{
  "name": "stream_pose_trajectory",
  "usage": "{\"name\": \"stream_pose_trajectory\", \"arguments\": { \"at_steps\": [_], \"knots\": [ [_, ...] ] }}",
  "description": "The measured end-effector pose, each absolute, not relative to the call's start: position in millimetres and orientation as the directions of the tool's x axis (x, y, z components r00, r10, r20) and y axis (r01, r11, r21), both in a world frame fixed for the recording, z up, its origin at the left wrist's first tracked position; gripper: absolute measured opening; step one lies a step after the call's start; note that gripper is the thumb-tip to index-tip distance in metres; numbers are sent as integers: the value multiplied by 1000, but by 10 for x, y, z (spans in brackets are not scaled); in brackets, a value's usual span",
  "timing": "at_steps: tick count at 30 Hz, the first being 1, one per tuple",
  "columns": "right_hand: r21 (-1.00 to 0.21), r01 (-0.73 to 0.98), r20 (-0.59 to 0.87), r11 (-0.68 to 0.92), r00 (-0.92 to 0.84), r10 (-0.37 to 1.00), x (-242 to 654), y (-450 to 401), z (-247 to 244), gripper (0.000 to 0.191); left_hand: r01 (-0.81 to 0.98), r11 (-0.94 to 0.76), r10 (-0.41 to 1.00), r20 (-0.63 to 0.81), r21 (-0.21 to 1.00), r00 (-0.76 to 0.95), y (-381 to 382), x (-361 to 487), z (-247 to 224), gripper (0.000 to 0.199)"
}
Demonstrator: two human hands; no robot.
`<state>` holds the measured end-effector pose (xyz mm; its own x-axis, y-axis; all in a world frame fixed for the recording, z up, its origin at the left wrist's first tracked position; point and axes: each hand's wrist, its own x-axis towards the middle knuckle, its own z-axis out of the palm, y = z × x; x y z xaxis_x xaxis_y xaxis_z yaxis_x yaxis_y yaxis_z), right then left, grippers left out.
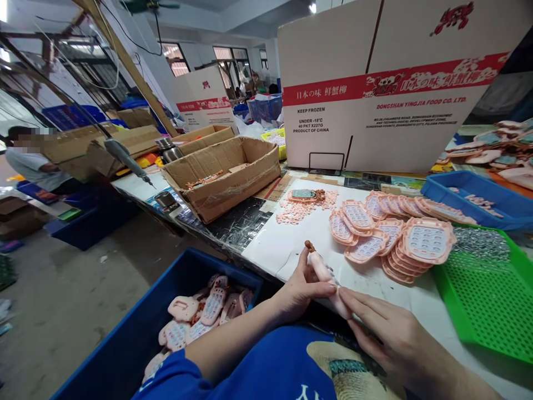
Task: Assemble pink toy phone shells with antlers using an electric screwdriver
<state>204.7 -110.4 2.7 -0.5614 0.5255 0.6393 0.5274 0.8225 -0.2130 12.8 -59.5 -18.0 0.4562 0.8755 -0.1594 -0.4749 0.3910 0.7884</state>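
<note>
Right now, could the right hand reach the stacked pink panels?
Probably yes: only white tabletop shows between the right hand and the panels, though that hand is occupied with the pink piece.

The big carton bears "日本の味 鲜蟹柳" twice on its red band. Below, at left, stands "KEEP FROZEN", "UNDER -18°C", "40 PKT X227G", "PRODUCT OF CHINA"; at right, "DONGSHAN YINGJIA FOOD CO., LTD." over a small address ending "FUJIAN PROVINCE". Print on the rear carton is too small to read. On the blue shirt, a partly cut-off white word shows a "Y".
</note>
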Motion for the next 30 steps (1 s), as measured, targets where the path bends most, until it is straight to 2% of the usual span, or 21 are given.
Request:
{"name": "stream_pose_trajectory", "arguments": {
  "at_steps": [8,15,20,25,30],
  "knots": [
    [-229,535,641,813,-546,539,2064,-1148,-5,35,-461,390,864,-143,797,483,-591,137,-246,95],
    [-230,578,655,783,-503,564,2051,-1222,-59,41,-478,393,858,-125,785,499,-623,147,-191,109],
    [-239,574,650,783,-504,568,2060,-1248,-84,46,-435,374,859,-130,819,494,-620,137,-178,100],
    [-229,572,661,788,-502,557,2051,-1257,-67,41,-419,363,850,-112,832,514,-618,132,-179,88],
    [-252,556,648,792,-511,565,2045,-1285,-62,42,-398,368,828,-102,840,552,-620,116,-209,92]
  ]
}}
